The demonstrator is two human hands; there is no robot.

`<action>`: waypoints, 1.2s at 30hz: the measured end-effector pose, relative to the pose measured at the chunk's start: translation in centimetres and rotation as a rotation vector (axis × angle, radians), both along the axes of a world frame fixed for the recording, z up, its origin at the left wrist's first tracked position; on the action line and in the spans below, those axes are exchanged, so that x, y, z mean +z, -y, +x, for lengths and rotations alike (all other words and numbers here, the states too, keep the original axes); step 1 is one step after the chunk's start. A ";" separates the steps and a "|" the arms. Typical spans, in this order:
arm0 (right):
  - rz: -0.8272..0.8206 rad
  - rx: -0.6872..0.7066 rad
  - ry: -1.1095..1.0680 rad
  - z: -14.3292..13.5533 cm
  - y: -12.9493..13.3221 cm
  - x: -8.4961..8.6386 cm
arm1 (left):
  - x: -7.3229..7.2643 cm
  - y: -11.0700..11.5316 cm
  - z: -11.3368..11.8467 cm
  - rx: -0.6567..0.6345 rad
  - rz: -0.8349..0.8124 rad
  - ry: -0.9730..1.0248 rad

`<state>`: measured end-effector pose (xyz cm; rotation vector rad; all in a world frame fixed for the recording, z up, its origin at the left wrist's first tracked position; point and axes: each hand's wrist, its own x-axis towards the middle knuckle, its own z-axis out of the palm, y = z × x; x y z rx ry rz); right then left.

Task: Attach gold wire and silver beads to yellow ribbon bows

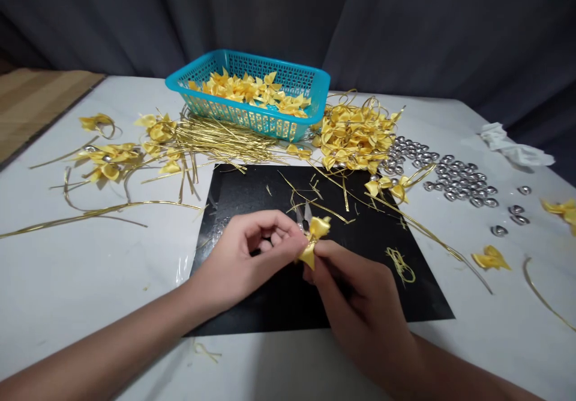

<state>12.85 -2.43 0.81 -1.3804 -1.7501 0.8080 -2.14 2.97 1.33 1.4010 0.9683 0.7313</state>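
Note:
Over the black mat [270, 311], a yellow satin ribbon bow [319, 227] is pinched between both hands. My left hand [261, 245] is closed on its left side with thumb and forefinger. From the right, my right hand [360, 287] grips the bow's lower part between thumb and forefinger. Just behind the bow the metal tips of a pair of scissors [308, 212] show; their handles are hidden by the hands, so I cannot tell whether they lie on the mat. Bits of gold cord [400, 266] are scattered on the mat around the hands.
A turquoise basket [247, 110] of yellow bows stands at the back. In front of it lies a bundle of gold ties [220, 138]. To the right are a pile of bows [355, 131], silver beads [468, 182] and white cloth [515, 146]. More bows [108, 158] lie left.

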 end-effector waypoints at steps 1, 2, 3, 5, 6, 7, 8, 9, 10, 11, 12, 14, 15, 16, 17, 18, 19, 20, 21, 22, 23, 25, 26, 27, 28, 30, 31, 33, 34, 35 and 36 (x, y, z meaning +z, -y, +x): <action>0.005 -0.003 0.013 0.1 -0.1 0.0 | 0.0 -0.1 0.0 -0.026 -0.053 0.014; 0.008 0.001 0.024 0.1 -0.2 0.0 | 0.0 -0.2 -0.1 -0.039 -0.091 0.019; 0.010 0.004 0.031 0.2 -0.2 0.0 | 0.0 -0.3 0.0 -0.037 -0.119 0.021; 0.022 -0.001 0.046 0.3 -0.4 -0.1 | 0.0 -0.3 0.0 -0.013 -0.166 0.030; 0.030 -0.006 0.056 0.3 -0.4 -0.1 | -0.1 -0.2 0.1 0.006 -0.181 0.038; 0.039 -0.013 0.068 0.2 -0.5 -0.1 | -0.1 -0.2 0.2 0.024 -0.188 0.046; 0.045 -0.018 0.079 0.2 -0.5 -0.1 | -0.1 -0.2 0.2 0.037 -0.183 0.052; 0.048 -0.020 0.092 0.1 -0.5 -0.1 | -0.2 -0.2 0.2 0.047 -0.171 0.053; 0.050 -0.019 0.105 0.1 -0.4 -0.1 | -0.2 -0.3 0.3 0.054 -0.157 0.049; 0.054 -0.017 0.115 0.1 -0.4 -0.1 | -0.2 -0.3 0.3 0.054 -0.144 0.047; 0.056 -0.017 0.121 0.1 -0.4 -0.1 | -0.3 -0.3 0.2 0.045 -0.139 0.044; 0.058 -0.018 0.120 0.1 -0.4 -0.1 | -0.3 -0.3 0.2 0.000 -0.142 0.040; 0.054 -0.021 0.118 0.1 -0.4 -0.1 | -0.3 -0.3 0.2 -0.029 -0.145 0.039; 0.046 -0.025 0.117 0.1 -0.4 -0.1 | -0.2 -0.3 0.2 -0.053 -0.145 0.041; 0.035 -0.029 0.118 0.1 -0.5 -0.2 | -0.2 -0.2 0.2 -0.066 -0.143 0.041; 0.026 -0.034 0.120 0.2 -0.5 -0.2 | -0.1 -0.2 0.2 -0.065 -0.141 0.039; 0.024 -0.036 0.125 0.2 -0.5 -0.2 | 0.0 -0.1 0.3 -0.053 -0.139 0.035; 0.028 -0.036 0.130 0.1 -0.6 -0.2 | 0.0 0.0 0.3 -0.034 -0.139 0.027; 0.039 -0.032 0.133 0.1 -0.6 -0.2 | 0.1 0.0 0.4 -0.015 -0.141 0.016; 0.054 -0.025 0.133 0.1 -0.6 -0.2 | 0.1 0.1 0.4 0.000 -0.147 0.003; 0.067 -0.017 0.133 0.1 -0.6 -0.2 | 0.1 0.1 0.4 0.011 -0.154 -0.007; 0.083 -0.003 0.129 0.2 -0.6 -0.2 | 0.1 0.1 0.4 0.022 -0.162 -0.012; 0.085 0.002 0.126 0.2 -0.5 -0.2 | 0.1 0.1 0.4 0.022 -0.159 -0.003; 0.085 0.005 0.124 0.3 -0.5 -0.2 | 0.1 0.1 0.4 0.020 -0.149 0.014; 0.085 0.008 0.122 0.3 -0.5 -0.3 | 0.1 0.1 0.4 0.016 -0.136 0.034; 0.089 0.015 0.114 0.4 -0.5 -0.3 | 0.2 0.0 0.4 0.011 -0.113 0.070; 0.093 0.019 0.111 0.4 -0.5 -0.4 | 0.2 0.0 0.4 0.011 -0.107 0.082; 0.104 0.022 0.110 0.4 -0.5 -0.4 | 0.1 0.0 0.3 0.014 -0.099 0.091; 0.108 0.023 0.111 0.4 -0.5 -0.5 | 0.1 0.0 0.3 0.015 -0.095 0.093; 0.110 0.023 0.114 0.4 -0.5 -0.5 | 0.1 0.0 0.3 0.020 -0.091 0.096; 0.110 0.022 0.117 0.4 -0.6 -0.5 | 0.1 0.0 0.2 0.025 -0.087 0.098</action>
